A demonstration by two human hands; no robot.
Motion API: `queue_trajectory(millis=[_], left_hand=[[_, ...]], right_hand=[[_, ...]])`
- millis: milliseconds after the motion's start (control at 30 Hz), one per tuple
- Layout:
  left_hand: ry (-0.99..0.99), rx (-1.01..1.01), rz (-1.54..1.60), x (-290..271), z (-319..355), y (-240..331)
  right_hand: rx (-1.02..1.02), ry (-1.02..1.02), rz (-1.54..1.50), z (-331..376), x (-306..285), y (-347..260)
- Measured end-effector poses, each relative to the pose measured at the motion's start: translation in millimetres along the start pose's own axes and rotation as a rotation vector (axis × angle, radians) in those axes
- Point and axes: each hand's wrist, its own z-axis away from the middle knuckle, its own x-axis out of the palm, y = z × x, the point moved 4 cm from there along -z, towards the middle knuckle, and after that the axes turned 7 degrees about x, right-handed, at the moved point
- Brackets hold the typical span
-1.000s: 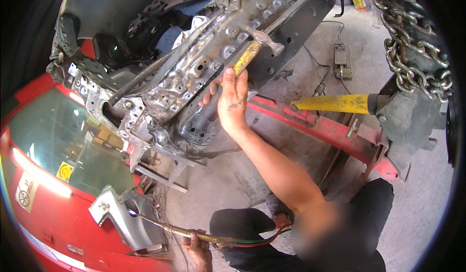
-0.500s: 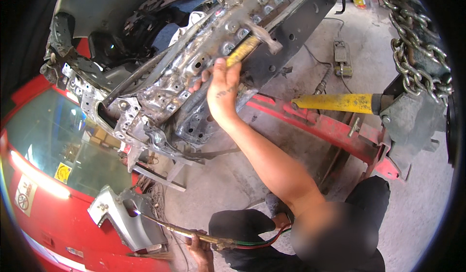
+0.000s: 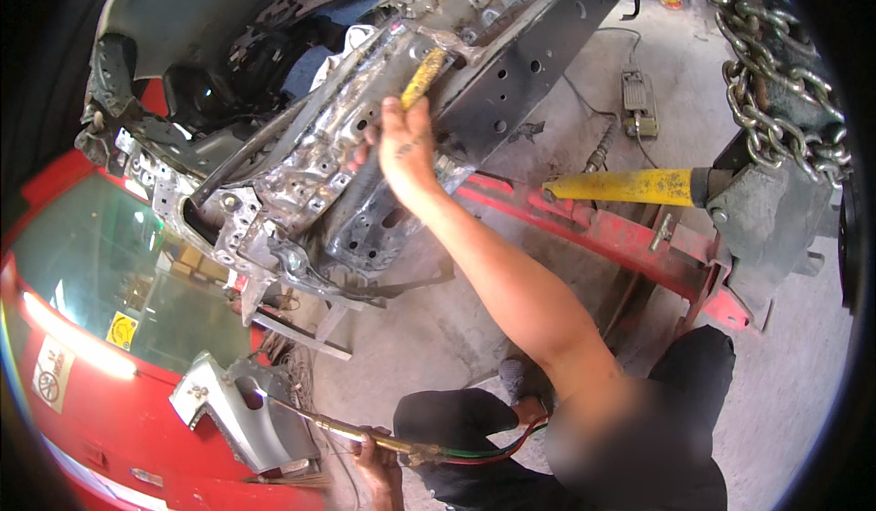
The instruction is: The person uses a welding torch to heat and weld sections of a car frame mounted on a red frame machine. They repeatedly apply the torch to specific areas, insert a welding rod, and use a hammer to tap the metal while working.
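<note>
My right hand (image 3: 404, 146) is closed around the yellow handle of a hammer (image 3: 422, 78). Its metal head, slightly blurred, lies over the spot-marked metal rail (image 3: 315, 166) of a stripped car body; whether it touches cannot be told. Down at the lower left, my left hand (image 3: 376, 464) grips a brass gas torch (image 3: 365, 435), fed by red and green hoses (image 3: 484, 457). The torch's thin tip points left at a cut silver body panel (image 3: 251, 424) and seems to overlap it; no flame shows.
A red car (image 3: 100, 401) stands on the left. Rightward, a yellow cylinder (image 3: 630, 186) joins a red steel beam (image 3: 584, 224) to a grey post hung with heavy chain (image 3: 776, 82). A foot pedal (image 3: 638, 100) with a cable lies on the concrete floor. My dark-trousered knees are below.
My right hand has moved slightly up and left, and the hammer head has swung left from the black rail onto the bare metal. My left hand keeps holding the torch.
</note>
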Motion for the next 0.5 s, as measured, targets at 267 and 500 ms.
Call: queue_trajectory(millis=[267,500], left_hand=[[-0.009,-0.024,0.014,-0.1,-2.0,-1.0],[0.016,-0.021,-0.011,5.8,1.4,-0.8]], right_hand=[[-0.193,0.082,0.088,9.9,-4.0,-1.4],[-0.112,0.052,0.170,16.1,-10.5,-4.7]])
